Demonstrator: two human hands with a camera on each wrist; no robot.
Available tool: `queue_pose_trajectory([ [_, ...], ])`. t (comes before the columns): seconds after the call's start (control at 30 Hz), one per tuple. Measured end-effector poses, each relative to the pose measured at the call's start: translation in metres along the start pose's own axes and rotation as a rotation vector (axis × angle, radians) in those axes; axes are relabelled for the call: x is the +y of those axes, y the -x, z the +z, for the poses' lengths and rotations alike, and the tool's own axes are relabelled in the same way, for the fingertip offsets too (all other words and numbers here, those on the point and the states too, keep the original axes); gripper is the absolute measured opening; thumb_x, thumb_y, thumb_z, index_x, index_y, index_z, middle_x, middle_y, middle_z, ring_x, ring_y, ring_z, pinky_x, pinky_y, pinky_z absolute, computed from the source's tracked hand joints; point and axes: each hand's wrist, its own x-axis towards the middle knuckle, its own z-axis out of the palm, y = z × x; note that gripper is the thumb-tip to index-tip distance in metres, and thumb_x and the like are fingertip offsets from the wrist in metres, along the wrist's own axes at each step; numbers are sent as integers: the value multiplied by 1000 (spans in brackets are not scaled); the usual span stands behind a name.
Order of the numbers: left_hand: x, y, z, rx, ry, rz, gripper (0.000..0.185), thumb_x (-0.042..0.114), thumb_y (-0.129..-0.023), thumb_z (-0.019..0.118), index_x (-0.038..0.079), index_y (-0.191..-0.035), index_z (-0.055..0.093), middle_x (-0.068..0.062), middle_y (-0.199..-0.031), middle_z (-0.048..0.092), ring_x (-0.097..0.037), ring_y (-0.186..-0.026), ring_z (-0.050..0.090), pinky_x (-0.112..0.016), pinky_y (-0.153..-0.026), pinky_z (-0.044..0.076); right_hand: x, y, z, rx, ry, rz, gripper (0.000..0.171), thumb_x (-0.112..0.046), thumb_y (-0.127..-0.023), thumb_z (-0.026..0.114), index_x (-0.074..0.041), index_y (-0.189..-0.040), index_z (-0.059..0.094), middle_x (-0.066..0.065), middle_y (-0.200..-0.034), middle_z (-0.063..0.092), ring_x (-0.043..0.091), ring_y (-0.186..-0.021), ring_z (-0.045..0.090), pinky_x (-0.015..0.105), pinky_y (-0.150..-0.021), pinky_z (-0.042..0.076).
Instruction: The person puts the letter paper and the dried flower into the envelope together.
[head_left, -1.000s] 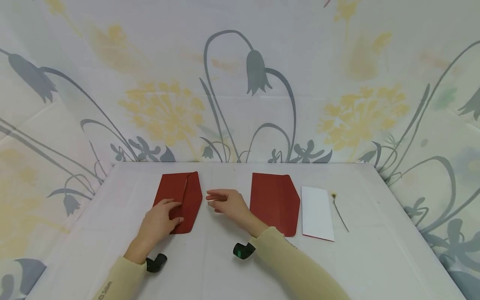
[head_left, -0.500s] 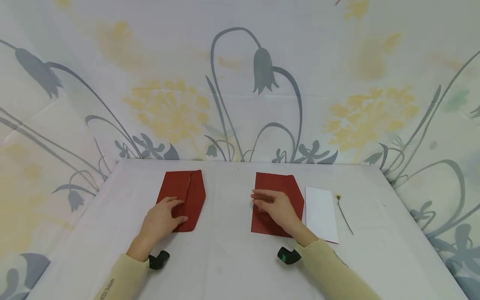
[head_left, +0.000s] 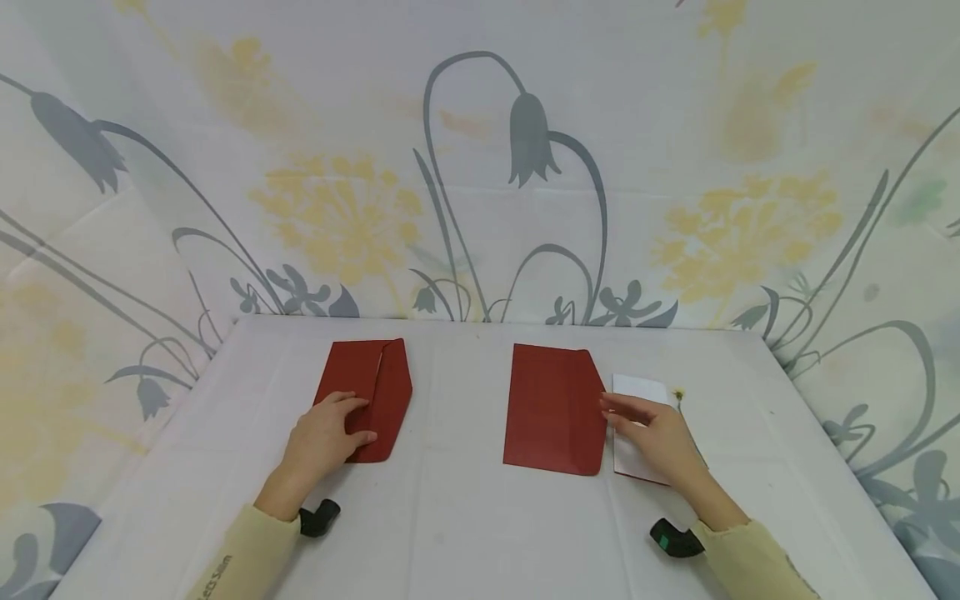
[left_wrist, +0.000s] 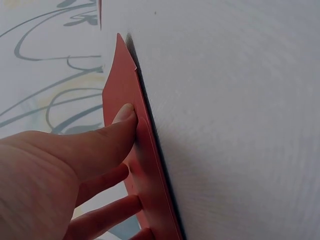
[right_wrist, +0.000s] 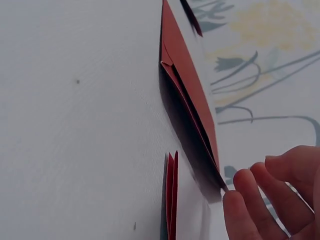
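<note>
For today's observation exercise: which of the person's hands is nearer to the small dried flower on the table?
Right. The right hand rests over the white card, just beside the dried flower; the left hand lies on the far red envelope.

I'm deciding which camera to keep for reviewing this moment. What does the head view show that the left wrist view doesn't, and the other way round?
Only the head view shows the right hand over the white card, the right red envelope, the small dried flower and the whole table.

Only the left wrist view shows, close up and edge-on, the thumb pressing on the envelope's surface.

Both show the left hand resting on the left red envelope, which lies flat on the table.
</note>
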Motion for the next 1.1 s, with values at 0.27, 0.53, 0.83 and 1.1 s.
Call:
queue_pose_trajectory([
  [0.27, 0, 1, 1, -6, -1, -10, 53, 22, -84, 81, 1, -129, 63, -23, -137, 54, -46, -123, 52, -59, -91, 49, -6, 11, -8, 71, 156, -105, 33, -3, -90, 72, -6, -122, 71, 9, -110, 73, 31, -107, 66, 27, -81, 57],
  [0.53, 1, 2, -1, -19, -19, -36, 54, 23, -85, 80, 3, -132, 62, -22, -139, 52, -46, -125, 51, -61, -89, 49, -11, 10, 5, -48, 446, -321, 40, -8, -87, 76, -2, -125, 68, 15, -132, 63, 38, -120, 59, 51, -93, 51],
  [0.83, 2, 2, -1, 1, -55, -11, 54, 23, -85, 79, 3, -132, 63, -22, -140, 52, -45, -124, 52, -60, -84, 53, -10, 5, 17, -242, 579, -326, 54, -22, -90, 75, -1, -137, 59, 20, -151, 43, 40, -143, 31, 53, -108, 38],
  [1.1, 6, 1, -1, 58, -44, 29, 54, 21, -83, 81, 3, -131, 63, -22, -138, 54, -44, -123, 53, -60, -88, 51, -10, 2, 17, -359, 610, -308, 56, -27, -95, 69, 2, -140, 53, 24, -153, 38, 46, -142, 29, 56, -110, 34],
])
